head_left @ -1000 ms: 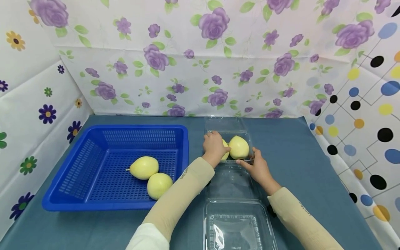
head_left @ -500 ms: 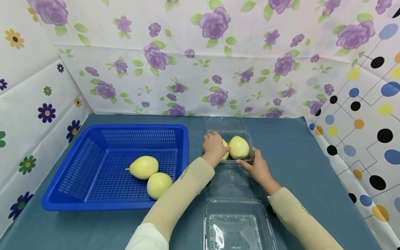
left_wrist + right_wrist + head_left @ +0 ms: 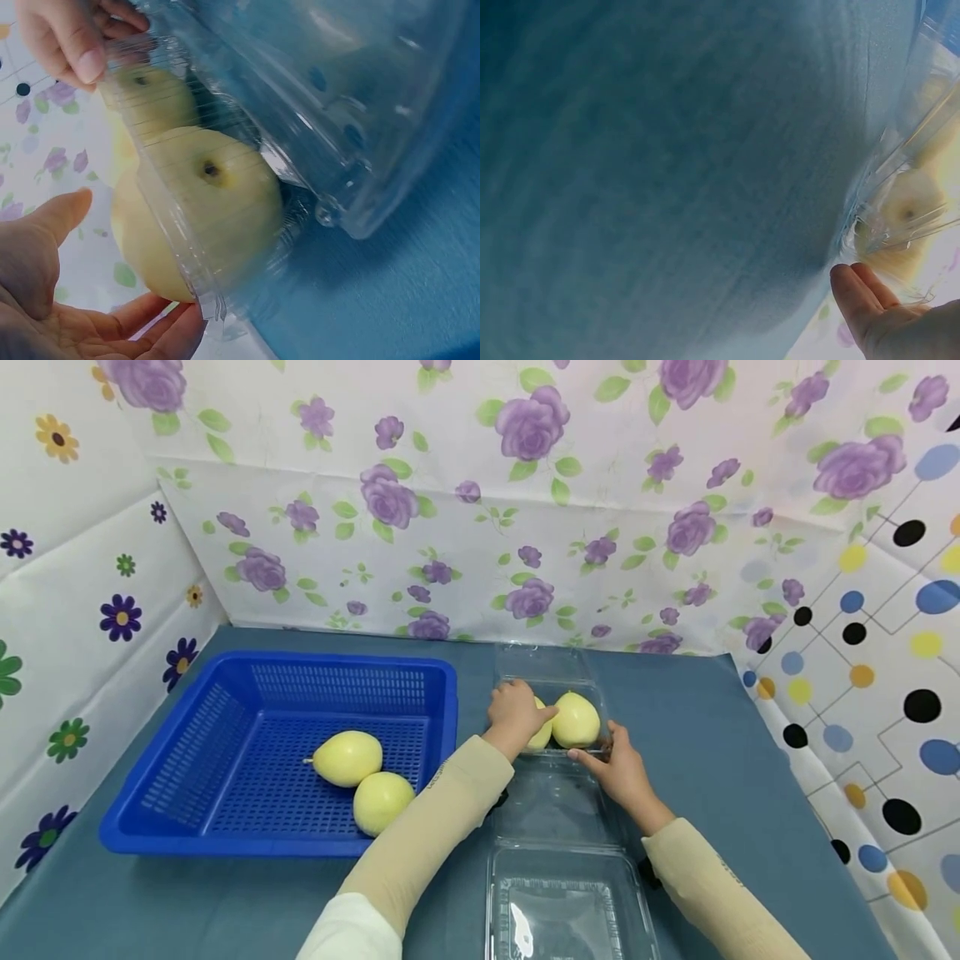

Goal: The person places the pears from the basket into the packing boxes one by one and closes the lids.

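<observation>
Two pale yellow pears sit side by side in an opened clear plastic container (image 3: 504,670) toward the back of the table. My left hand (image 3: 516,714) is at the container's left side, partly covering the left pear (image 3: 538,735). In the left wrist view its nearly straight fingers (image 3: 161,326) touch the container's edge below the near pear (image 3: 217,202), while the thumb stands apart. My right hand (image 3: 624,772) spans the container's front right corner beside the right pear (image 3: 576,720), thumb at the front rim. Extended right fingers (image 3: 855,292) touch the container's side in the right wrist view.
At left, a blue plastic basket (image 3: 273,846) holds two more pears, one lying on its side (image 3: 348,758), one by the left sleeve (image 3: 382,803). Another opened clear container (image 3: 558,902) lies in front, between the forearms. A floral cloth (image 3: 450,552) stands behind the table.
The head view has tilted slightly. Both hands, the pears and the containers keep the same places relative to each other.
</observation>
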A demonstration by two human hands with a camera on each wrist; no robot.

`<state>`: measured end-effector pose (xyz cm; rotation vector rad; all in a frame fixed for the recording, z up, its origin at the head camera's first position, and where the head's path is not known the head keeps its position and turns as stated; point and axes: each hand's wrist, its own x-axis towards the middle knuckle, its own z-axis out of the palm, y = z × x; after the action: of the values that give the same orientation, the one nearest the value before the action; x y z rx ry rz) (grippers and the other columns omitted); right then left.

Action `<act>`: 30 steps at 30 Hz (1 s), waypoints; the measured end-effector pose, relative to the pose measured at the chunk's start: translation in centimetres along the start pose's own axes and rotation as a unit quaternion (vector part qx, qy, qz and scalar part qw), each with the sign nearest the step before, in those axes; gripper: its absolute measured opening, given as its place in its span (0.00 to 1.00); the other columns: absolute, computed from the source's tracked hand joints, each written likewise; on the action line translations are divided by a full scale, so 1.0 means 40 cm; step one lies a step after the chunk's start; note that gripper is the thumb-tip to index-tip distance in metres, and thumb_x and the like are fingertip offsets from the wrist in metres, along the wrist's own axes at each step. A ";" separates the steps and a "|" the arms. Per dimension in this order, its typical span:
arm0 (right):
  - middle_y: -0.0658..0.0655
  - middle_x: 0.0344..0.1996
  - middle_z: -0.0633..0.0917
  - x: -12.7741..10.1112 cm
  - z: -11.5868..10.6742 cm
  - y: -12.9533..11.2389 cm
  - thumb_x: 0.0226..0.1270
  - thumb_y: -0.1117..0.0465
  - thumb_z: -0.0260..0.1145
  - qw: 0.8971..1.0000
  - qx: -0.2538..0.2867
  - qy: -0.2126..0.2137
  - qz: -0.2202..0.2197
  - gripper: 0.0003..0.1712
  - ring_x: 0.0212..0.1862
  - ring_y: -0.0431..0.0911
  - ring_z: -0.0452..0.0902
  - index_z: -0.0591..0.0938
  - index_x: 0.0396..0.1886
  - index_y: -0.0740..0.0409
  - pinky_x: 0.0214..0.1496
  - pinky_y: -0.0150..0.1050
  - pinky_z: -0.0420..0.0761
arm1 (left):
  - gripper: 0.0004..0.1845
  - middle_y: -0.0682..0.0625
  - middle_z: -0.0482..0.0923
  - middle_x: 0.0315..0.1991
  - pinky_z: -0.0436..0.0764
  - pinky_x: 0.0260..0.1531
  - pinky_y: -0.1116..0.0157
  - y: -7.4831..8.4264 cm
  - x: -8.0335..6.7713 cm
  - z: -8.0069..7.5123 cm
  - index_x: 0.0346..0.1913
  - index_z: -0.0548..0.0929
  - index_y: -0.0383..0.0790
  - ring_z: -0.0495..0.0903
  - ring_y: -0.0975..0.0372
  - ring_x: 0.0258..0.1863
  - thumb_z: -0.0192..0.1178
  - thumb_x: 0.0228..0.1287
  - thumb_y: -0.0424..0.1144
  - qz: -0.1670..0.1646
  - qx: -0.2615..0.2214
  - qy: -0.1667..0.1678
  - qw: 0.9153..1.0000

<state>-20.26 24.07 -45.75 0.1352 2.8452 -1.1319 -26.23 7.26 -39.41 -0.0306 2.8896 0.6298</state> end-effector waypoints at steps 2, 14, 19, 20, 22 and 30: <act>0.74 0.59 0.71 0.002 0.002 -0.001 0.61 0.40 0.64 1.000 0.002 -0.001 -0.001 0.57 0.58 0.64 0.72 0.45 0.73 0.68 0.53 0.56 0.77 | 0.43 0.36 0.70 0.61 0.80 0.49 0.56 -0.004 0.001 -0.006 0.66 0.67 0.32 0.71 0.48 0.60 0.59 0.60 0.62 0.000 -0.014 -0.002 1.000; 0.77 0.64 0.64 -0.001 -0.008 -0.017 0.63 0.41 0.64 0.999 -0.033 -0.017 -0.012 0.56 0.63 0.68 0.64 0.47 0.72 0.73 0.57 0.61 0.72 | 0.26 0.40 0.76 0.52 0.79 0.46 0.54 -0.023 0.000 -0.040 0.58 0.74 0.35 0.74 0.49 0.54 0.56 0.67 0.53 0.024 -0.140 0.024 0.990; 0.78 0.65 0.61 0.008 -0.038 -0.034 0.63 0.40 0.62 0.997 -0.074 -0.022 -0.023 0.52 0.65 0.70 0.58 0.55 0.69 0.76 0.60 0.64 0.67 | 0.19 0.41 0.74 0.51 0.75 0.46 0.55 -0.029 0.007 -0.042 0.54 0.76 0.37 0.73 0.51 0.50 0.55 0.69 0.48 0.064 -0.205 0.084 0.973; 0.78 0.64 0.61 0.011 -0.044 -0.036 0.64 0.40 0.62 0.996 -0.082 -0.025 -0.022 0.51 0.65 0.71 0.57 0.56 0.69 0.76 0.60 0.65 0.67 | 0.19 0.41 0.73 0.51 0.75 0.46 0.55 -0.030 0.008 -0.042 0.54 0.76 0.37 0.72 0.51 0.51 0.55 0.68 0.47 0.068 -0.219 0.092 0.969; 0.78 0.65 0.61 0.016 -0.054 -0.040 0.65 0.40 0.60 0.996 -0.088 -0.028 -0.020 0.50 0.66 0.71 0.55 0.57 0.68 0.76 0.61 0.65 0.65 | 0.20 0.41 0.72 0.54 0.75 0.48 0.54 -0.031 0.011 -0.040 0.56 0.75 0.37 0.72 0.51 0.53 0.55 0.68 0.46 0.071 -0.246 0.099 0.962; 0.76 0.66 0.60 0.040 -0.078 -0.037 0.71 0.39 0.51 0.998 -0.037 0.015 -0.039 0.48 0.67 0.68 0.57 0.53 0.71 0.74 0.63 0.63 0.65 | 0.25 0.38 0.68 0.62 0.72 0.57 0.52 -0.032 0.021 -0.034 0.64 0.70 0.36 0.68 0.48 0.62 0.53 0.70 0.47 0.057 -0.322 0.099 0.940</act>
<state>-22.13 25.24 -42.65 0.0370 2.9378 -1.0435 -27.20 5.55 -38.89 -0.0156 2.7327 1.6515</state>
